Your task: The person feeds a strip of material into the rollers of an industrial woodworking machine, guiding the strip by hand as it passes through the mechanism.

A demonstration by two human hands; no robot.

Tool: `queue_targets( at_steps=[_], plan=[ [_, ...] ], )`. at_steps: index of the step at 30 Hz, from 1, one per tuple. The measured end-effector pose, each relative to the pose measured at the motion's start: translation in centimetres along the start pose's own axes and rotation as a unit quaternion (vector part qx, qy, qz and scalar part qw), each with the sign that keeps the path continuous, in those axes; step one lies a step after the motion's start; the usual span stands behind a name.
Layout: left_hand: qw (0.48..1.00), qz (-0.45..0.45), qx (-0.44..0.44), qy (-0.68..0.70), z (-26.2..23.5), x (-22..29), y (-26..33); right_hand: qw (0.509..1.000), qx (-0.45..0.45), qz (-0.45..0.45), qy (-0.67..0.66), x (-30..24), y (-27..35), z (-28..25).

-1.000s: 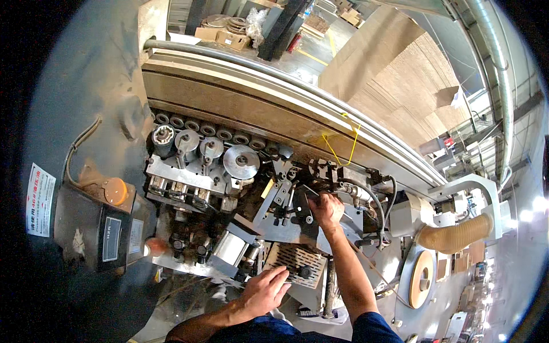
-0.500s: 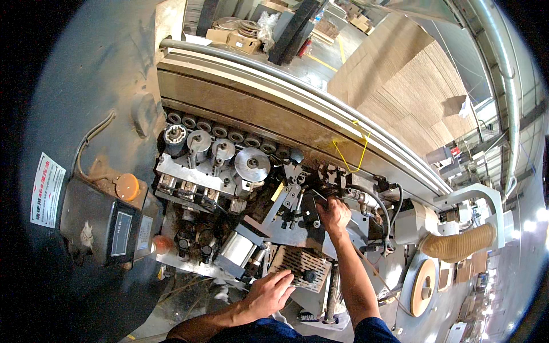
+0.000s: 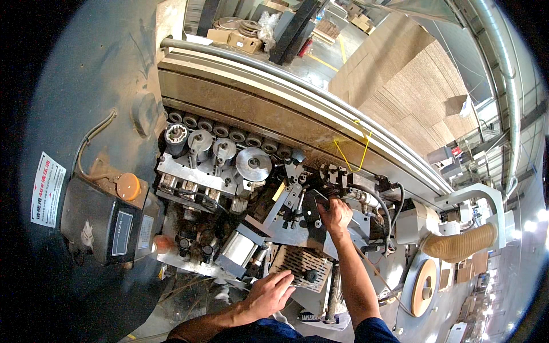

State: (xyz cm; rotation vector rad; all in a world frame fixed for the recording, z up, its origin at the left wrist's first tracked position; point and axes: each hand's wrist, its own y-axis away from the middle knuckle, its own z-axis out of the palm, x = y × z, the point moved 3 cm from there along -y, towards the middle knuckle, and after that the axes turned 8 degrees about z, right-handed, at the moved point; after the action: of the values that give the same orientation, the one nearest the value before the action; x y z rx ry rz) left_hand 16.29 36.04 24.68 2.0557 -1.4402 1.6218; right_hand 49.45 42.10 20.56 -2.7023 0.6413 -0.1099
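My right hand (image 3: pixel 335 215) reaches into the middle of a machine, its fingers closed around a thin metal rod (image 3: pixel 321 195) that could be a hex key. The rod's tip is beside a dark metal plate (image 3: pixel 310 212) and a bracket with bolts (image 3: pixel 290 197); whether it touches a screw I cannot tell. My left hand (image 3: pixel 267 294) lies with fingers stretched out at the near left edge of a slotted metal cover (image 3: pixel 297 264), which has a black knob (image 3: pixel 310 275) on it. Nothing shows in the left hand.
Left of my hands are a pneumatic cylinder (image 3: pixel 238 247), a round metal disc (image 3: pixel 253 164) and a row of rollers (image 3: pixel 221 130). A long rail (image 3: pixel 274 94) crosses behind. Hoses (image 3: pixel 384 212) and a wooden reel (image 3: pixel 422 288) stand at right. Stacked boards (image 3: pixel 394 86) lie beyond.
The right hand and the thin rod have shifted very slightly, with a small turn of the wrist. The left hand stays in place on the cover's edge.
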Motion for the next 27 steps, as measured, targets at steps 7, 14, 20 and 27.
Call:
queue_targets(
  at_steps=[7,14,20,27],
  plan=[
    [0.999,-0.051,-0.010,0.005,0.5,-0.2,0.4,1.000,-0.003,-0.004,0.021,0.4,0.1,0.3],
    [0.999,-0.010,0.035,-0.009,1.9,-1.0,1.1,0.999,-0.028,0.022,-0.008,0.6,-0.2,0.2],
    [0.999,-0.029,0.001,-0.019,3.0,-1.1,-0.5,0.996,-0.085,0.001,0.002,0.7,0.3,-1.6],
    [0.996,-0.060,0.058,-0.028,7.6,-1.7,-5.5,0.999,-0.033,0.008,0.022,5.8,3.2,-3.0]
  ],
)
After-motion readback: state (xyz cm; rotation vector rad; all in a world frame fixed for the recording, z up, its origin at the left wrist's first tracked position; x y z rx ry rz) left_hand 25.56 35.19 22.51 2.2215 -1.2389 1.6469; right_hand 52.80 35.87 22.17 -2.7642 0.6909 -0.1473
